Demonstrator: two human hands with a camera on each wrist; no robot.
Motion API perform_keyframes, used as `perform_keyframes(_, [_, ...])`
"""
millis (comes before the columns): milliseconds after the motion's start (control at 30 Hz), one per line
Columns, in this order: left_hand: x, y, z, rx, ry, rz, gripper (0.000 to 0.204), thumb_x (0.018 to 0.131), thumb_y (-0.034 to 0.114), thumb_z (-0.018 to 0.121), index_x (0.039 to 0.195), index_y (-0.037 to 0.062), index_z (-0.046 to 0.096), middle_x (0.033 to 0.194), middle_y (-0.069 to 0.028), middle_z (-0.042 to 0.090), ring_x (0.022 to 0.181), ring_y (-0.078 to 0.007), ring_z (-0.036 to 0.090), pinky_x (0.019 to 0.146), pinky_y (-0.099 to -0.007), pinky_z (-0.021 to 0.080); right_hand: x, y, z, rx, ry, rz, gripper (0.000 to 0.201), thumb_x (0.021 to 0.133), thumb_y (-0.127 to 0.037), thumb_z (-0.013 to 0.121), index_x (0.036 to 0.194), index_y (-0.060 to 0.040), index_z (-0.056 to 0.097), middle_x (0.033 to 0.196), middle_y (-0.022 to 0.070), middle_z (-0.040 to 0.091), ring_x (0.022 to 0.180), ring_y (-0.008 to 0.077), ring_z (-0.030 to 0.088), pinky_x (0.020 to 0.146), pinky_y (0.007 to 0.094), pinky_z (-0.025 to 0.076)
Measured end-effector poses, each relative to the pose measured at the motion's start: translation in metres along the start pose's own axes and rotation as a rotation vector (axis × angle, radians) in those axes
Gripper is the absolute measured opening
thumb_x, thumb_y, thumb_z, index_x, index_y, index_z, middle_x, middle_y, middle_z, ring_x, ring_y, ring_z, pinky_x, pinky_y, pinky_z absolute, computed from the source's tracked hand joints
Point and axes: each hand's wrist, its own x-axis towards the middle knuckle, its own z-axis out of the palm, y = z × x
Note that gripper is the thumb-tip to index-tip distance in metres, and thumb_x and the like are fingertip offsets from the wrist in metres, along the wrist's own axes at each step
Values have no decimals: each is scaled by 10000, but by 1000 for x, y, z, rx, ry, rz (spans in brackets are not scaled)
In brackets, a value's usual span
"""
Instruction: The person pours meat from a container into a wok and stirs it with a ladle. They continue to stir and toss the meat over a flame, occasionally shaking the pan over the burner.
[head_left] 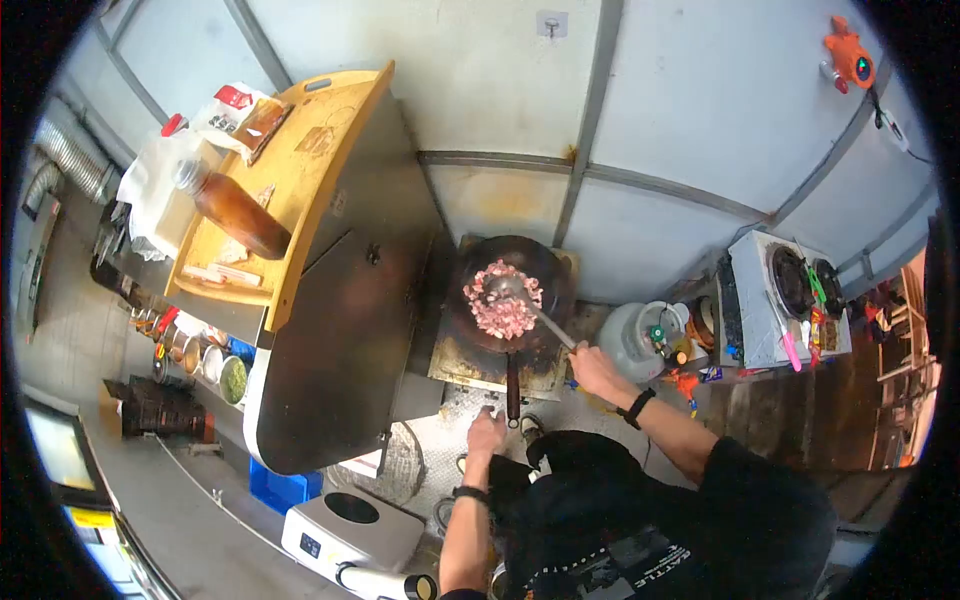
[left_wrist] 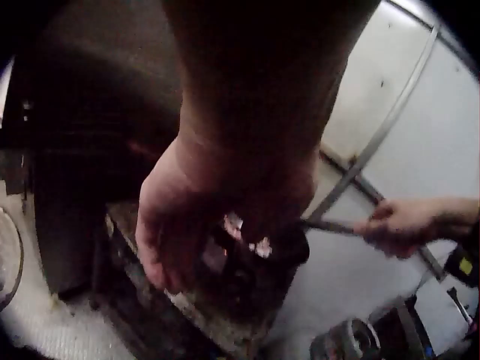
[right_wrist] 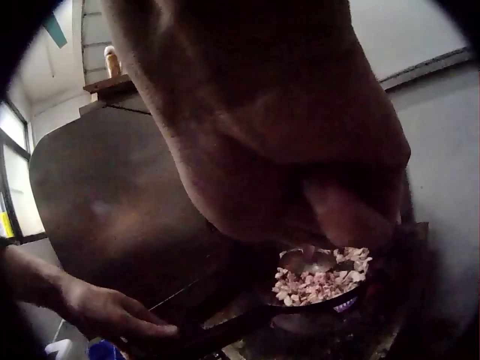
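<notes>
The ladle [head_left: 550, 326], set in meat [head_left: 503, 320] inside the wok [head_left: 512, 248], was gripped by the right hand [head_left: 602, 375]; the left hand [head_left: 487, 433] was held loose, empty, near the wok's handle [head_left: 513, 388]. Unsteadied, it could be tipped by stirring.

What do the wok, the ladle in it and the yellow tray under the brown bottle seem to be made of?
The wok: probably iron or steel, its surface dark and dull. The ladle: likely stainless steel, going by its grey sheen. The yellow tray: apparently wood or bamboo, smooth, judging by its warm colour.
</notes>
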Motion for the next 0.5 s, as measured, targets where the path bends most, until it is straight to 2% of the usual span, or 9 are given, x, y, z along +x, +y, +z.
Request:
perform_keyframes(67, [-36,33,-50,-78,-36,130,384,907,276,532,1245,94,549,1061,-214,673,982,-400,643,866,-469,504,1,6,-6,2,11,23,314,949,-222,520,962,88,566,848,301,649,815,490,629,690,544,509])
perform_keyframes(133, [-82,88,-107,-330,-74,286,364,891,48,512,1253,78,524,1027,-162,690,910,-313,678,822,-389,530,-7,5,-11,-30,-33,-32,306,946,-213,520,926,83,594,852,299,649,820,489,630,693,544,511])
perform_keyframes(167, [-91,93,-114,-455,-144,331,386,881,1,483,1255,83,534,1020,-135,692,892,-252,677,809,-346,528,-7,1,-23,-58,-53,-107,303,944,-207,520,899,80,609,850,298,648,825,487,632,697,543,513])
perform_keyframes(233, [-103,101,-130,-590,-278,344,415,870,-12,463,1266,88,539,1017,-129,691,892,-235,668,807,-337,523,-12,5,-15,-132,-61,-193,278,916,-177,537,846,75,631,846,283,654,809,461,646,690,525,528])
perform_keyframes(300, [-103,96,-126,-561,-335,204,437,858,-27,444,1268,91,540,1018,-130,693,895,-225,669,814,-335,520,2,16,15,-239,-39,-204,227,868,-131,570,794,70,646,842,254,668,767,413,672,669,489,554])
perform_keyframes(333, [-104,89,-119,-425,-268,232,433,859,-29,447,1264,90,545,1019,-129,694,898,-220,671,813,-334,518,-4,12,18,-172,-25,-171,205,846,-115,579,806,72,652,849,256,669,773,409,674,672,487,558])
perform_keyframes(367, [-109,83,-116,-308,-215,296,427,864,-12,475,1271,96,541,1020,-128,695,890,-215,671,806,-333,519,2,5,16,-104,5,-153,187,824,-99,588,818,75,658,856,257,669,779,404,677,674,484,561])
perform_keyframes(433, [-121,79,-116,-284,-256,234,417,884,-17,471,1285,84,526,1038,-130,693,884,-203,668,797,-321,523,-22,-12,-17,-51,-96,-160,276,892,-162,549,829,86,652,876,283,661,811,421,669,685,497,547])
perform_keyframes(500, [-128,58,-107,-564,-299,144,419,897,-51,435,1293,61,514,1054,-143,681,906,-207,669,813,-319,537,-34,-15,-26,82,-224,-78,374,952,-251,496,844,73,649,908,298,655,858,471,641,736,527,527])
